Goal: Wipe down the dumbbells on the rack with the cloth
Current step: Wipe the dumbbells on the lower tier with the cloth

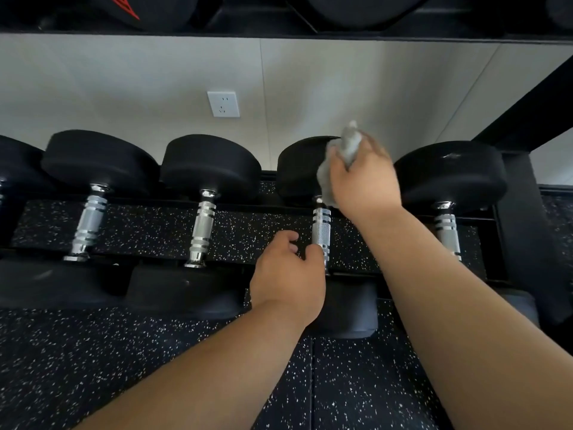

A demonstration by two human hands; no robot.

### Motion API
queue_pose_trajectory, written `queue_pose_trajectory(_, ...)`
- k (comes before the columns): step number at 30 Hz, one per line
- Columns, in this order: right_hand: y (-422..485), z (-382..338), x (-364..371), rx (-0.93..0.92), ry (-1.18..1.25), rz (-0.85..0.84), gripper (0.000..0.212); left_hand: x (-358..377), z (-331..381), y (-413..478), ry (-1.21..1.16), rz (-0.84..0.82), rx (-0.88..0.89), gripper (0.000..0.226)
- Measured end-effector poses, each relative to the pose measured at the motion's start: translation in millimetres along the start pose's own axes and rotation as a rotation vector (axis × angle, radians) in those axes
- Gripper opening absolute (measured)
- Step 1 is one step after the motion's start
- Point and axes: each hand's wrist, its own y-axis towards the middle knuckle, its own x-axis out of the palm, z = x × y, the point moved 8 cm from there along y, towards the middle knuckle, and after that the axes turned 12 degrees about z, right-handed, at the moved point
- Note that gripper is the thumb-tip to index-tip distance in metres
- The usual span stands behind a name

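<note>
Several black dumbbells with chrome handles lie side by side on the low rack [514, 218]. My right hand [366, 178] grips a bunched grey cloth [348, 147] and presses it against the far head of the third dumbbell [299, 169]. My left hand [290, 274] curls around the near end of that dumbbell's chrome handle [321, 231], thumb on one side and fingers on the other. The near head [350, 311] of this dumbbell is partly hidden behind my left wrist.
Neighbouring dumbbells lie to the left [210, 169] and right [452, 175]. An upper rack shelf [279, 34] with more weights hangs overhead. A white wall socket [223, 103] sits behind. The black rack upright [533, 113] slants at the right. Speckled rubber floor [93, 352] lies below.
</note>
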Motion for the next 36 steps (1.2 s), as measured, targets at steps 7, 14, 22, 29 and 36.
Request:
queue_pose_trajectory(7,-9,-33,21,-0.482,-0.102,-0.145,0.053,-4,5,-5,-0.014,-0.003,-0.024,0.059)
queue_pose_trajectory(14,-27,68,7,0.583,0.381,-0.034,0.044,-5,6,-5,-0.005,-0.005,-0.022,0.056)
queue_pose_trajectory(22,-24,28,4,0.228,0.235,-0.112,0.063,-3,3,-1,0.013,0.005,-0.001,0.04)
queue_pose_trajectory(29,-24,82,12,0.579,-0.044,-0.303,0.052,-2,2,0,0.019,-0.011,0.002,0.038)
queue_pose_trajectory(36,-12,-16,10,-0.138,-0.068,-0.153,0.062,-3,4,-3,-0.007,0.007,-0.007,0.052)
